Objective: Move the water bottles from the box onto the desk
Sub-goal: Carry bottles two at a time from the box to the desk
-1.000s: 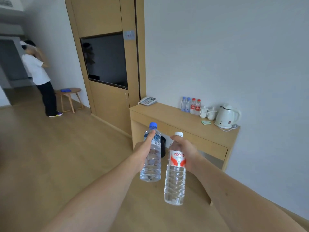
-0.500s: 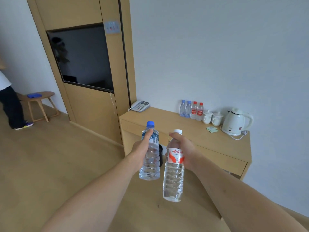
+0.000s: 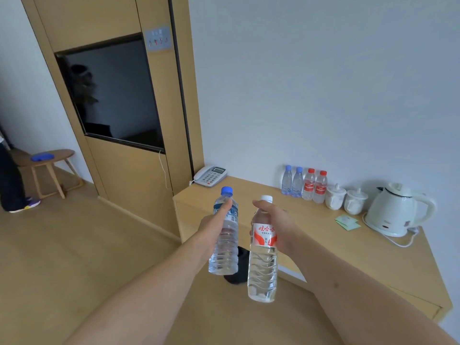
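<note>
My left hand point(image 3: 214, 226) grips a clear blue-capped water bottle point(image 3: 225, 247) upright, thumb along its label. Beside it, my right hand point(image 3: 276, 224) holds a taller white-capped water bottle point(image 3: 263, 267) with a red and white label. Both bottles hang in the air in front of the near left end of the wooden desk point(image 3: 311, 235). At the back of the desk, against the wall, stand two small blue-capped bottles point(image 3: 291, 181) and two small red-capped bottles point(image 3: 315, 183). No box is in view.
On the desk are a telephone point(image 3: 210, 175) at the left end, two white lidded cups point(image 3: 346, 199), green packets point(image 3: 347, 222) and a white kettle point(image 3: 395, 210). A dark bin point(image 3: 240, 267) sits under the desk. A person's leg point(image 3: 11, 180) stands by a small wooden table point(image 3: 46, 165) at far left.
The view has swung right and closer to the desk; both hands keep their bottles and are now nearer the desk's front edge. The person at left has slid almost out of view.
</note>
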